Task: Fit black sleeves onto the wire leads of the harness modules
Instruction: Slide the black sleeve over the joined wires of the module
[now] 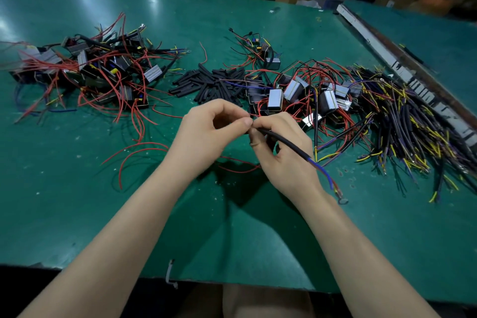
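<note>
My left hand [206,134] and my right hand [281,152] meet above the middle of the green table [77,201]. My right hand grips a black sleeved cable [286,143] whose blue and red leads [326,177] trail down to the right. My left hand's fingertips pinch something small at the cable's upper end; what it is stays hidden. Loose black sleeves [211,82] lie in a heap just beyond my hands. Harness modules with red wires [296,93] lie behind my right hand.
A second tangle of modules and red wires [95,70] lies at the far left. A bundle of black, yellow and blue sleeved cables [402,121] spreads at the right. A metal rail [402,67] runs along the right side. Boxes stand beyond the table.
</note>
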Demonstrator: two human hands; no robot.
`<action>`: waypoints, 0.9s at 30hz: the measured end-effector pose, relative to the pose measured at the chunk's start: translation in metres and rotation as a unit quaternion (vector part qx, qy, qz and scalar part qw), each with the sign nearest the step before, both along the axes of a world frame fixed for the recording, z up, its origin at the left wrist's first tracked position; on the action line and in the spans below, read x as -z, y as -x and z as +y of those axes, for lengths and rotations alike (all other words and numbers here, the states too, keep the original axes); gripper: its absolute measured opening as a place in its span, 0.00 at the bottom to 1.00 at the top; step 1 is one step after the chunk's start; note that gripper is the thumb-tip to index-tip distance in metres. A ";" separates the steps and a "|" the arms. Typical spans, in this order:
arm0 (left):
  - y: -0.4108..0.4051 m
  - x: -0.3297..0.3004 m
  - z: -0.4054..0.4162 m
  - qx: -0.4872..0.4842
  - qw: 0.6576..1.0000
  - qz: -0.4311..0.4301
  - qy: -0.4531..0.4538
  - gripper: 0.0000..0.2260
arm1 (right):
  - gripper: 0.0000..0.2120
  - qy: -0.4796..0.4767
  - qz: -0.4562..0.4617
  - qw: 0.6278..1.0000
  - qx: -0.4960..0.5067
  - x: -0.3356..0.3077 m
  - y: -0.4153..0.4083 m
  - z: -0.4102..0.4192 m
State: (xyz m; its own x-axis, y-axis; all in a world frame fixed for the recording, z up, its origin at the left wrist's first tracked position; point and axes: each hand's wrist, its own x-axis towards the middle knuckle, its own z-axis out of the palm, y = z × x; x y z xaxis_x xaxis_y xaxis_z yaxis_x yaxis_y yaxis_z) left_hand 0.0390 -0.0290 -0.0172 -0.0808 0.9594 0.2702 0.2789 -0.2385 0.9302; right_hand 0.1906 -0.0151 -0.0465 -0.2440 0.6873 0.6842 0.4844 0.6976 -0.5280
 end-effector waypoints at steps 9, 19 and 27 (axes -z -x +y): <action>0.009 -0.009 0.000 0.042 0.997 -0.059 0.040 0.09 | 0.04 -0.010 0.018 0.999 0.035 -0.001 0.002 -0.004; -0.008 0.001 -0.001 -0.117 0.985 0.119 -0.037 0.15 | 0.02 -0.042 -0.035 0.995 0.080 0.009 0.007 -0.003; 0.002 -0.018 0.003 -0.029 0.923 0.378 -0.061 0.15 | 0.02 -0.026 -0.008 0.999 0.035 0.010 0.008 0.004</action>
State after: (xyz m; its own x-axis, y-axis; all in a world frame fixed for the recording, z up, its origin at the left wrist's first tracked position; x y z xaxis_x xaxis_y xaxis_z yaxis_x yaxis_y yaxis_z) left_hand 0.0369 -0.0260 0.0010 0.1239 0.9183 0.3760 0.8531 -0.2921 0.4323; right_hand 0.1822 -0.0114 -0.0569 -0.2085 0.6665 0.7157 0.5414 0.6882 -0.4831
